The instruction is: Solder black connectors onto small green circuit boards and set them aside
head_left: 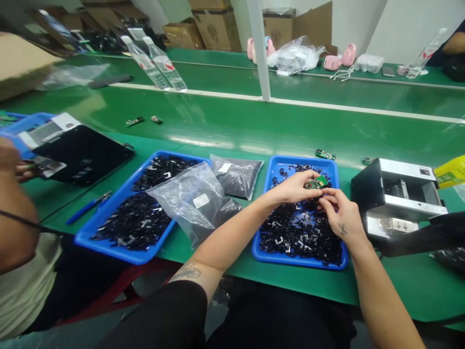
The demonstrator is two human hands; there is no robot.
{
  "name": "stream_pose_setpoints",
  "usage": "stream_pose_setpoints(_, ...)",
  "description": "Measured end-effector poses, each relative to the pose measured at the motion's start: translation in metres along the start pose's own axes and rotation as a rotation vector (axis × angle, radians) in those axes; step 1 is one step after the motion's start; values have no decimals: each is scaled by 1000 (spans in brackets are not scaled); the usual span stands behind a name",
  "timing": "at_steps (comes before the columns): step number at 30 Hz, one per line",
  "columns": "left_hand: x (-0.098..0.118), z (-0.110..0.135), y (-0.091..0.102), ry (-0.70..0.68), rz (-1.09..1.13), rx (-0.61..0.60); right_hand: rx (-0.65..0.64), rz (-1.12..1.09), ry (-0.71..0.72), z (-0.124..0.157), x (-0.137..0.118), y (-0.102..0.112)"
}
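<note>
Between the thumb and fingers of my left hand (298,188) is a small green circuit board (318,182), held above a blue tray (258,249). My right hand (340,213) is close beside it, thumb and fingers pinched together near the board's lower edge; whatever they hold is too small to make out. Many small black plastic pieces (308,242) fill the tray below both hands, some with shiny pale faces. Just past the tray's far edge, another circuit board (325,154) lies on the green surface.
A black and silver machine (399,194) stands right of the tray. To the left are plastic bags of black parts (203,201), a second blue tray (141,257) and blue pliers (89,207). A co-worker's arm (14,208) is at far left. Water bottles (163,65) stand behind.
</note>
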State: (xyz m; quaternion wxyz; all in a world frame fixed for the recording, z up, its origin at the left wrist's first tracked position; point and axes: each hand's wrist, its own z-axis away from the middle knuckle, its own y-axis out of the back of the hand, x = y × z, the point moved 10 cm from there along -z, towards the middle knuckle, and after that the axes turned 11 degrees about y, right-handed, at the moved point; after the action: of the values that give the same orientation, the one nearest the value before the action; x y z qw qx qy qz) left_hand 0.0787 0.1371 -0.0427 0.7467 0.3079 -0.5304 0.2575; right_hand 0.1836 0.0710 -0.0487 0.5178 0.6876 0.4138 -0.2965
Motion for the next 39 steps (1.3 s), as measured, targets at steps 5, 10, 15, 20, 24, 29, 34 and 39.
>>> stream_pose_setpoints(5,9,0,15,-90,-256,247,42,128,6,1,0,9)
stream_pose_setpoints(10,11,7,28,-9,-477,307,32,96,44,0,-9,13)
stream_pose_setpoints(15,20,18,26,-6,-481,185,108,-28,52,-2,-17,26)
stream_pose_setpoints(20,32,32,2,-32,-234,-43,206,-134,73,-1,-21,33)
stream_pose_setpoints(24,40,36,-15,-85,9,-196,239,-171,74,0,-22,29)
stream_pose_setpoints(29,46,34,0,-176,32,-55,236,-224,76,-1,-21,28)
stream_pose_setpoints(34,57,42,14,-254,-231,136,298,-237,92,-1,-21,42)
stream_pose_setpoints(39,62,46,6,-307,-371,134,343,-162,83,4,-24,47)
